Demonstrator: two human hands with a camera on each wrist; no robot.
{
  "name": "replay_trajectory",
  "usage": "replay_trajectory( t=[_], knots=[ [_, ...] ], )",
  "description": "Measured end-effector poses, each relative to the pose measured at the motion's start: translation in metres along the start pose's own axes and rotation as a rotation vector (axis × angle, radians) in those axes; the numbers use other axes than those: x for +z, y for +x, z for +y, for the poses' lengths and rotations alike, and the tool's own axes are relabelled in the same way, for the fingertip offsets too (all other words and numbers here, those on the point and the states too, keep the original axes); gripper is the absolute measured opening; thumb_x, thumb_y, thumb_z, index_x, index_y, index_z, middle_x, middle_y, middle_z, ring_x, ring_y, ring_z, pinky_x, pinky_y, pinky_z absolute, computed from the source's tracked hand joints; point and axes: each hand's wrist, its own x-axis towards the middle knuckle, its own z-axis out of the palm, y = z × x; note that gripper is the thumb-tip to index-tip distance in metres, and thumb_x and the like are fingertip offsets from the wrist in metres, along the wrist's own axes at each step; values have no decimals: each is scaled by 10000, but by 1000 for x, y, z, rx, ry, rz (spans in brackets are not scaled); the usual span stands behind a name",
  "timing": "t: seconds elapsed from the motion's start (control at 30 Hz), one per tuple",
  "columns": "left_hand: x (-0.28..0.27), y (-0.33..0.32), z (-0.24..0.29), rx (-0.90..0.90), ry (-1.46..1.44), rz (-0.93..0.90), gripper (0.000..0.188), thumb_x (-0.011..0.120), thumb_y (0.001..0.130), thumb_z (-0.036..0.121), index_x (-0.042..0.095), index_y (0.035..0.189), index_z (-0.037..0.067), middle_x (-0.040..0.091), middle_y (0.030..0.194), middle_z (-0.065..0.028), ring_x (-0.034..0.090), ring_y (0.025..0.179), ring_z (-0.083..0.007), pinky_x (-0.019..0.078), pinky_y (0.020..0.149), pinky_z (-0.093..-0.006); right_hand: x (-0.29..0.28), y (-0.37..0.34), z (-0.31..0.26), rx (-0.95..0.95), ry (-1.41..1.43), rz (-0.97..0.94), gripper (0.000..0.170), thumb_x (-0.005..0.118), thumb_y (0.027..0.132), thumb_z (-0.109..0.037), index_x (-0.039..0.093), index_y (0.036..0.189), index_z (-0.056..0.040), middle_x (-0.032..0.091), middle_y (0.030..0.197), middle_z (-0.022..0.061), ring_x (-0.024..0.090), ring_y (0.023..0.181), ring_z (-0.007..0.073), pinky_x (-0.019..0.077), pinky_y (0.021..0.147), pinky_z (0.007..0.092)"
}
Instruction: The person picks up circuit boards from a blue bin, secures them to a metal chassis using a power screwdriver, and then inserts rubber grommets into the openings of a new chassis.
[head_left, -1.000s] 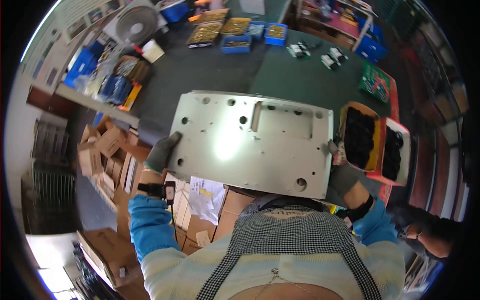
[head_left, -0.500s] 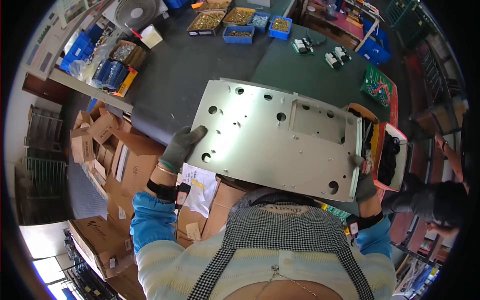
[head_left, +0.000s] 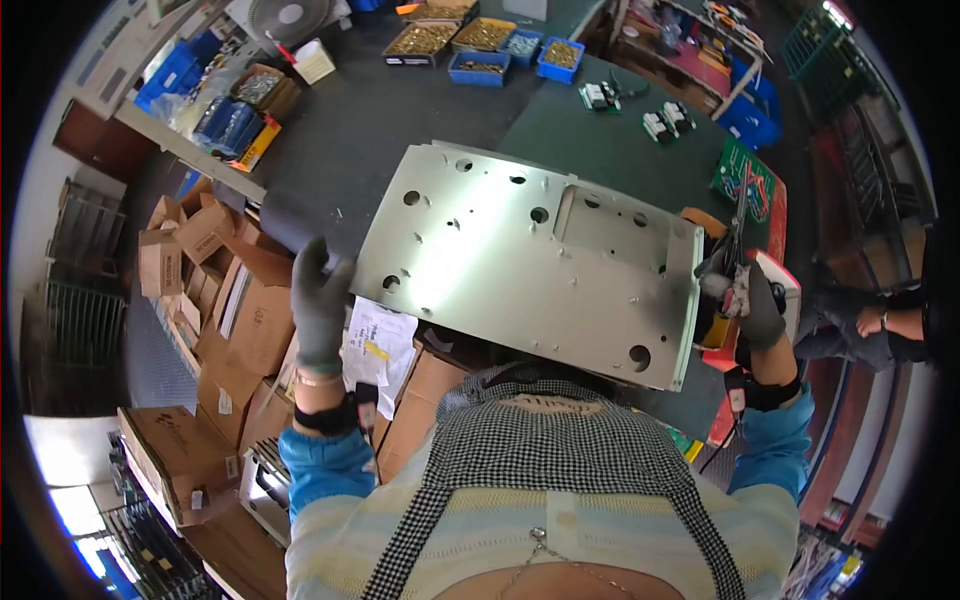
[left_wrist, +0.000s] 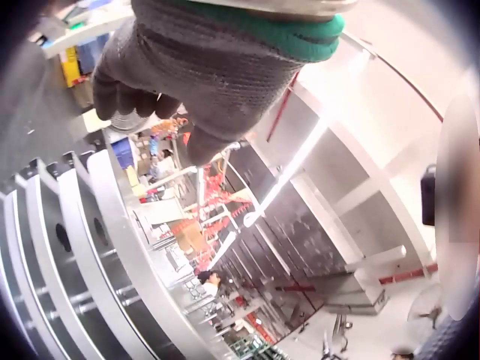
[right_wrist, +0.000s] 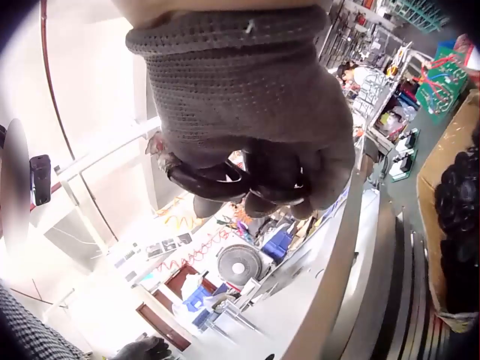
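Note:
A silvery sheet-metal plate [head_left: 490, 290] with round holes, small studs and a rectangular recess lies in front of the person. In the left wrist view, several metal plates [left_wrist: 112, 247] are layered one over another. My gloved left hand [head_left: 322, 310] is off the plate, just beyond its left edge, thumb spread from the fingers and nothing held. My gloved right hand [head_left: 765, 312], beside the plate's right edge, grips black-handled scissors [right_wrist: 206, 184] by their loops. Their dark blades point away from the person in the head view.
Boxes of black parts [right_wrist: 457, 217] stand right of the plate. Small bins of brass pieces [head_left: 420, 40] sit at the back. Green circuit boards [head_left: 745, 180] lie at the right. Cardboard boxes [head_left: 255, 315] are piled at the left. Another person's arm [head_left: 895, 320] shows at far right.
Both hands have let go of the plate, which has shifted slightly left since half a second ago. The left hand has moved left; the right has moved outward, its scissors now plainly visible.

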Motion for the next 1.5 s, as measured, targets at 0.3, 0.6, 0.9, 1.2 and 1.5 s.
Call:
replay_trajectory(
  t=[0.3, 0.6, 0.9, 1.2, 1.5],
  knots=[
    [46, -93, 4, -719, -903, -690, 434, 631, 900, 302, 559, 1191, -12, 630, 1125, -186, 586, 1084, -316, 488, 930, -440, 33, 111, -9, 11, -31, -486, 166, 454, 979, -209, 554, 942, -82, 445, 582, -41, 428, 449, 63, 354, 421, 214],
    [73, -89, 49, -537, -1308, -514, 416, 609, 910, 158, 474, 1267, -7, 545, 1269, -162, 539, 1163, -306, 439, 1016, -432, 30, 120, -68, -328, 7, -638, 221, 460, 976, -203, 560, 1052, -22, 571, 812, 5, 518, 667, 63, 413, 583, 214],
    [83, -64, 65, -519, -1449, -526, 447, 564, 859, 64, 463, 1290, 1, 551, 1279, -141, 516, 1220, -293, 423, 1055, -415, -80, 96, -37, -593, -189, -487, 188, 500, 962, -236, 500, 875, -69, 457, 664, -48, 422, 519, 24, 331, 463, 197],
    [15, -20, 61, 32, -1673, -430, 372, 514, 954, 159, 455, 1278, -15, 543, 1285, -129, 549, 1130, -206, 500, 934, -342, -40, 34, -22, -177, -895, -587, 178, 575, 869, -178, 613, 972, -38, 654, 806, 92, 641, 685, 161, 504, 619, 308],
    [-49, -82, -34, 92, -1792, -151, 391, 535, 955, 176, 463, 1285, -21, 576, 1253, -137, 564, 1130, -248, 534, 885, -410, 105, 68, -33, -36, -1622, -1037, 187, 571, 773, -182, 671, 858, -48, 650, 739, 116, 641, 629, 264, 499, 557, 393]
  ],
)
